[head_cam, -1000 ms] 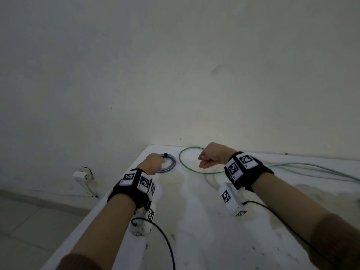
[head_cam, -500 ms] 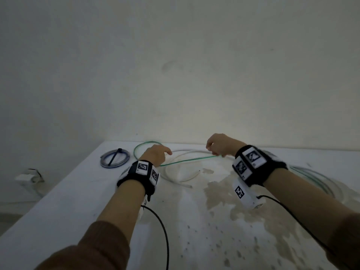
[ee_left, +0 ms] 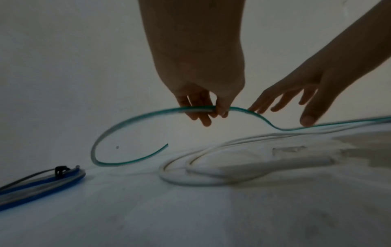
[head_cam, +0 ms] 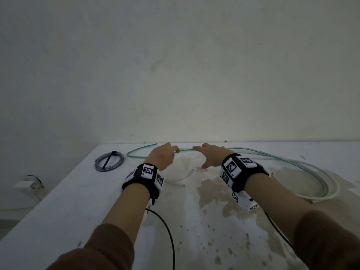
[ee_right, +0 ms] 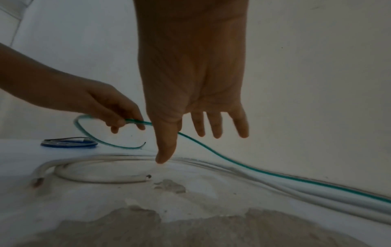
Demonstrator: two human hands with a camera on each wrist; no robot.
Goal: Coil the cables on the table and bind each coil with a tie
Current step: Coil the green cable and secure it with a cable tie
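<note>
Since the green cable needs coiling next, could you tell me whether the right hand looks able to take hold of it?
Probably yes: the right hand is open, fingers spread just beside the green cable, with nothing between.

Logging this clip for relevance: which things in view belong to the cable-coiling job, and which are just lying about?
Job:
- green cable, pinched by left hand
- right hand, open beside it
- white cable, loose
- blue coil, already bound with black tie

Lying about:
- wall fitting past the stained table

- A pale plaster wall (head_cam: 175,75) rises straight behind my table.
- A white wall socket (head_cam: 25,183) sits low at my left.
- A tiled floor (head_cam: 13,215) shows below the socket.
</note>
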